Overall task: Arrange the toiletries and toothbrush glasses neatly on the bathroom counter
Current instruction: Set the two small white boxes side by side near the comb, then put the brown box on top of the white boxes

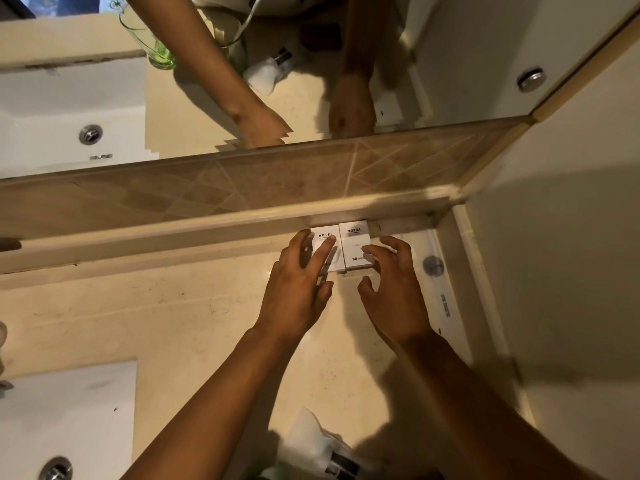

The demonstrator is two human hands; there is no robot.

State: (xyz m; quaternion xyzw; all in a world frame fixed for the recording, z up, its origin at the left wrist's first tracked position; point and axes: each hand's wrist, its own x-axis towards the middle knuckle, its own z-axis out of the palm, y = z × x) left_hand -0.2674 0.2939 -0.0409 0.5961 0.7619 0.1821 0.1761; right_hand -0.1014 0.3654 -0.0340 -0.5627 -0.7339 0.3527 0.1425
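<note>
The left hand's fingers are spread and loosely extended, the index fingertip resting on the face of the left box, just under the printed word HOTEL. They grip nothing. The left hand lies palm down over the lower part of that box.

The right hand's fingers are open and curled like a claw, the tips touching or hovering just at the lower right edge of the right box; whether they press on it cannot be told. The right hand holds nothing.

The two small white boxes stand side by side, touching, both printed HOTEL at the top, the right one also showing the letters BA near its bottom. They sit against the raised ledge at the back of the tabletop, close to the right-hand corner where the side wall meets it.

To the right of the boxes a flat white packet with small dark print lies along the wall edge, with a round grey mark on it. Nearer the viewer than the boxes, at the bottom edge, a white wrapped item with a dark label is partly cut off. Left of the boxes, well apart, is the white sink with its metal drain.

Above the ledge a band of brown tile runs under a mirror, which reflects both arms, the sink and a green-tinted glass.
</note>
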